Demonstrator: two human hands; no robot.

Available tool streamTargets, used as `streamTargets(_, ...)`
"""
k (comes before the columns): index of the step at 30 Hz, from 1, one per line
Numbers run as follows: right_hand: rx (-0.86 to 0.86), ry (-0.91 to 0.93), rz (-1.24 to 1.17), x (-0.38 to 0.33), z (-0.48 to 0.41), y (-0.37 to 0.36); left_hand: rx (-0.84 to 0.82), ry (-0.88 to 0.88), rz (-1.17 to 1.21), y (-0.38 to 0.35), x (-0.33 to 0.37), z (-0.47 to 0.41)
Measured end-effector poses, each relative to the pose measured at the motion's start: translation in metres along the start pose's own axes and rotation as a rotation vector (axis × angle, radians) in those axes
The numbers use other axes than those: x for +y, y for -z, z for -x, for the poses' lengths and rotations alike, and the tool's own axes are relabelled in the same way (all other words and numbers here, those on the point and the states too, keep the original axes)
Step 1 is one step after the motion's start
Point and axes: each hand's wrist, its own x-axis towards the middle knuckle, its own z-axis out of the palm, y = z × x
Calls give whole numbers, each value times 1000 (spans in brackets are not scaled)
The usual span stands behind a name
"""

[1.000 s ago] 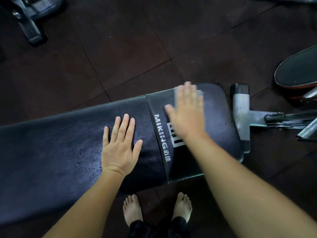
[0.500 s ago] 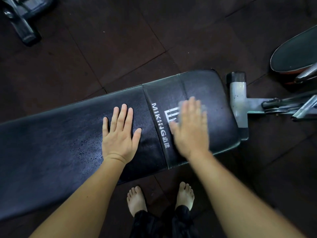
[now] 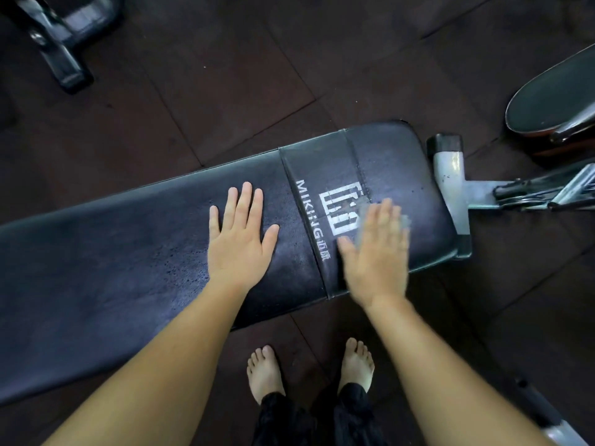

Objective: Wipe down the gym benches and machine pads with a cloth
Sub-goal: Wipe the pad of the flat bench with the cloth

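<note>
– Now, hand status for the log?
– I have the left hand [image 3: 240,239] flat on the bench [image 3: 112,268], fingers straight and spread, gripping nothing. My judgement is that it serves as a brace for the lean. The right hand [image 3: 375,252] is flat too, fingers straight, pressing the grey cloth [image 3: 405,220] onto the padding. It is motion-blurred, so I cannot read finer detail.
– Cloth position?
– Under the right palm and fingers, with its edges showing past the fingertips. It is on the end section, just beside the white logo [image 3: 341,207] and the MIKING lettering [image 3: 309,217]. A flat palm rather than a pinch probably spreads pressure over more vinyl per stroke.
– Surface?
– Black vinyl, scuffed. There are specks left of the left hand, and I cannot tell whether they are pits or droplets.
– Room?
– Dark rubber floor tiles [image 3: 225,75]. A grey steel foot [image 3: 450,188] stands at the bench end. Another pad [image 3: 553,94] sits apart at right, and a machine base [image 3: 61,43] is at far left. Bare feet [image 3: 265,375] stand just beside the near edge.
</note>
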Motion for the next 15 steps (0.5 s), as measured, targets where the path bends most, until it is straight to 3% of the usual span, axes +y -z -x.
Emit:
streamTargets(3,-68,308,15,-62,32,-21,-11,-35,66,4,-4,-1)
streamTargets(6,-86,490,33,-57,18,-22,-19,-50,60,8,-25,11)
streamTargets(11,-40,159,25,-26,-50,7,1,136,61,12,-98,41)
streamTargets(15,41,60,-44,-105,-66,7,-17,176,-41,15,-162,56)
